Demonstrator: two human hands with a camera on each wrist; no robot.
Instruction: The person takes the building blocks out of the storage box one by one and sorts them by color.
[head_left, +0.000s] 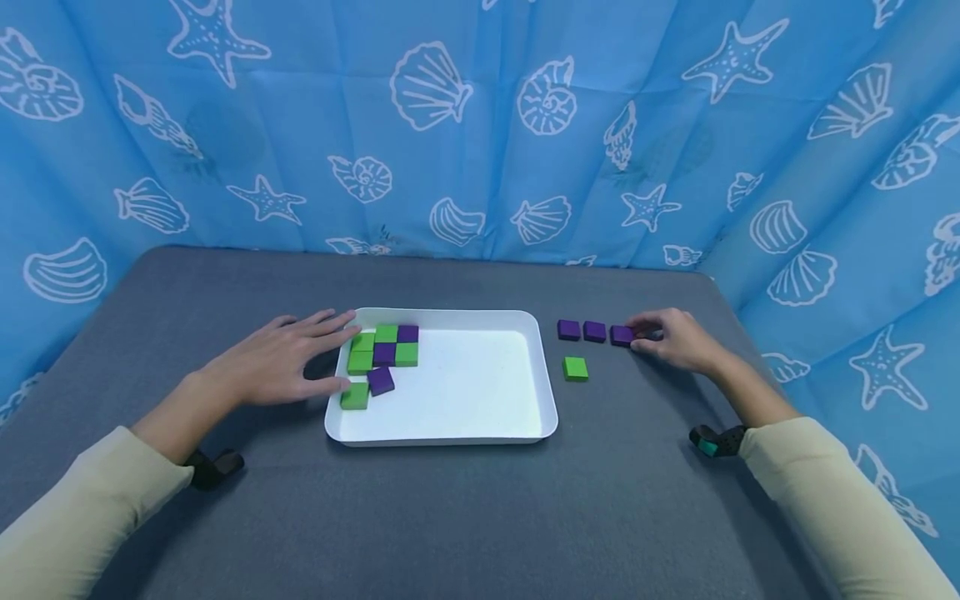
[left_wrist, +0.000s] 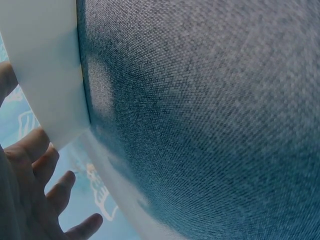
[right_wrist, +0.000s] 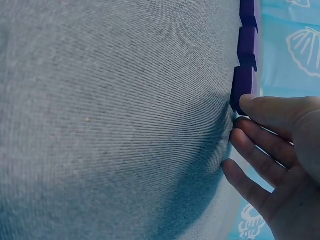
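My left hand (head_left: 273, 358) spreads its fingers over the left rim of a white tray (head_left: 472, 383). The thumb lies by a green square block (head_left: 355, 397) in the front left corner. Farther back sit several green and purple blocks side by side, and a purple block (head_left: 380, 381) lies skewed in front of them. On the right, my right hand (head_left: 678, 340) pinches the end purple block (head_left: 620, 335) of a row of three on the table. Its thumb presses that block (right_wrist: 242, 82) in the right wrist view; the forefinger's contact is partly hidden.
Two more purple blocks, the middle one (head_left: 595, 332) and the left one (head_left: 568, 330), stand in the row right of the tray. A green block (head_left: 575, 369) lies in front of them. A blue shell-patterned curtain (head_left: 480, 150) hangs behind the grey table (head_left: 480, 517).
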